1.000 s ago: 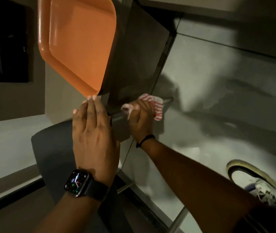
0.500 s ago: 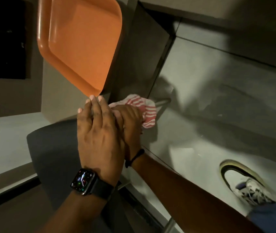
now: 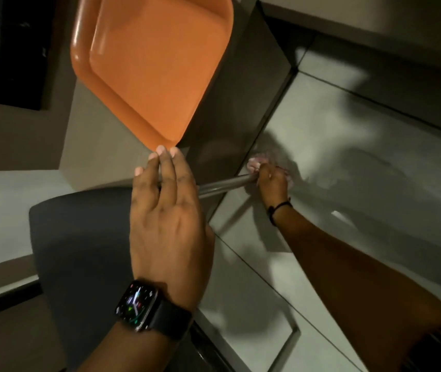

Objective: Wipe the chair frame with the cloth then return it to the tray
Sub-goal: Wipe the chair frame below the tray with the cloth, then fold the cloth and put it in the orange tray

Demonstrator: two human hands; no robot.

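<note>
The chair's metal frame leg (image 3: 224, 185) runs from the dark grey seat (image 3: 80, 237) down toward the floor. My right hand (image 3: 273, 183) is closed around the red-and-white striped cloth (image 3: 254, 163) at the far lower end of that leg; only a bit of cloth shows past the fingers. My left hand (image 3: 168, 224), with a smartwatch on the wrist, lies flat with fingers together on the seat's edge where the leg begins. The orange tray (image 3: 144, 68) sits on a grey surface just beyond my left fingertips and holds nothing.
The tray rests on a grey table or cabinet (image 3: 241, 103) whose side drops to the pale tiled floor (image 3: 348, 157). A dark panel (image 3: 13, 49) is on the wall at far left. More chair frame (image 3: 291, 336) shows low on the floor.
My right hand slid the cloth down the leg, away from my left hand, toward the floor. The bare metal tube shows between the hands now. My left hand stayed on the seat.
</note>
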